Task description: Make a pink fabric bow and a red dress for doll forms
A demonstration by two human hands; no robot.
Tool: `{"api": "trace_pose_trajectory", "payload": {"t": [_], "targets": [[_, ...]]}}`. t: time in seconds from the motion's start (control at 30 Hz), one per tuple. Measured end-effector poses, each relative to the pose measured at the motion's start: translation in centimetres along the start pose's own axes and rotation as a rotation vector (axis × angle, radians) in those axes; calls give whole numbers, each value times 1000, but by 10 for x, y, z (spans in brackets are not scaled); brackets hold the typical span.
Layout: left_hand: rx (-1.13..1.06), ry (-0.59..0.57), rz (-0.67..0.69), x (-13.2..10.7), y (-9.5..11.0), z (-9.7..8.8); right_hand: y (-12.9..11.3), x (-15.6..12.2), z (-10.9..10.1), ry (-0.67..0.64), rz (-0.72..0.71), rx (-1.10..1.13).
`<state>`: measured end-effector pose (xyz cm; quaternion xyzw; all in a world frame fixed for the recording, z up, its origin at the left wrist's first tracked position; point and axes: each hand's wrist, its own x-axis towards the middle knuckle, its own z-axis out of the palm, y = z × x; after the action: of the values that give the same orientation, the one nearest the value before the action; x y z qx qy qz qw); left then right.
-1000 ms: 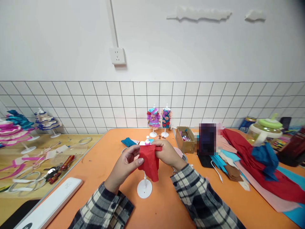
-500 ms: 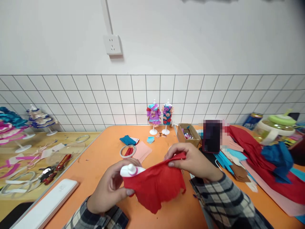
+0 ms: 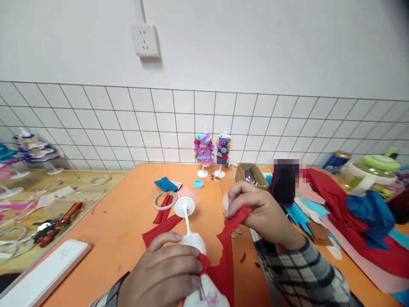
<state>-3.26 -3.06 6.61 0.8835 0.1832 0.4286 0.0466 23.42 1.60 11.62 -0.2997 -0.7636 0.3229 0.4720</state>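
My left hand [image 3: 174, 269] is closed around a small white mannequin [image 3: 195, 243], which lies tilted with its round stand base [image 3: 184, 207] pointing away from me. Under the left fingertips, one part of a red crepe paper piece [image 3: 226, 263] is pressed against the mannequin's body. The other end of that piece is pinched in my right hand [image 3: 251, 207], to the right of the mannequin. Between the hands the red piece hangs down with a ragged edge. A pink patch shows on the mannequin near the bottom of the view.
Scissors [image 3: 237, 232] lie behind the red piece. Tape rolls, red strips [image 3: 166, 226] and teal scraps [image 3: 166, 184] sit ahead. Two dressed mannequins [image 3: 204, 149] stand by the wall. A cardboard box [image 3: 262, 181], phone [image 3: 283, 183] and paper pile are right; a white case [image 3: 53, 273] is left.
The mannequin has turned over, from neck towards the back to stand base towards the back. The red piece has come partly off its front and hangs between my hands. The view has tilted slightly.
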Motion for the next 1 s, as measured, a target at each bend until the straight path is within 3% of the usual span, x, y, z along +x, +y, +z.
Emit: {"api": "trace_pose_trajectory", "payload": {"t": [0.17, 0.3, 0.37, 0.43, 0.53, 0.67, 0.73, 0.8, 0.87, 0.93, 1.0], "targets": [[-117, 74, -168, -6, 23, 32, -4, 0, 6, -90, 102, 69], [-186, 181, -267, -9, 25, 38, -6, -1, 14, -254, 318, 309], [-208, 110, -267, -9, 16, 35, -3, 0, 23, -324, 401, 414], [-247, -45, -236, -7, 5, 32, 0, 1, 32, -364, 483, 504], [-266, -18, -272, -5, -6, 31, 5, 2, 42, -322, 571, 598], [-317, 221, -337, -8, -4, 40, 8, 1, 47, -248, 514, 722], [-361, 369, -435, -9, 1, 44, 6, 1, 48, -240, 439, 761], [-416, 521, -598, -6, 5, 44, 2, 0, 49, -189, 356, 694], [-479, 647, -744, -1, 5, 40, -1, -1, 49, -51, 273, 502], [-587, 696, -825, 7, 3, 31, -3, -2, 46, 78, 184, 297], [-735, 647, -865, 15, 0, 22, -5, -2, 42, 59, 101, 212]]}}
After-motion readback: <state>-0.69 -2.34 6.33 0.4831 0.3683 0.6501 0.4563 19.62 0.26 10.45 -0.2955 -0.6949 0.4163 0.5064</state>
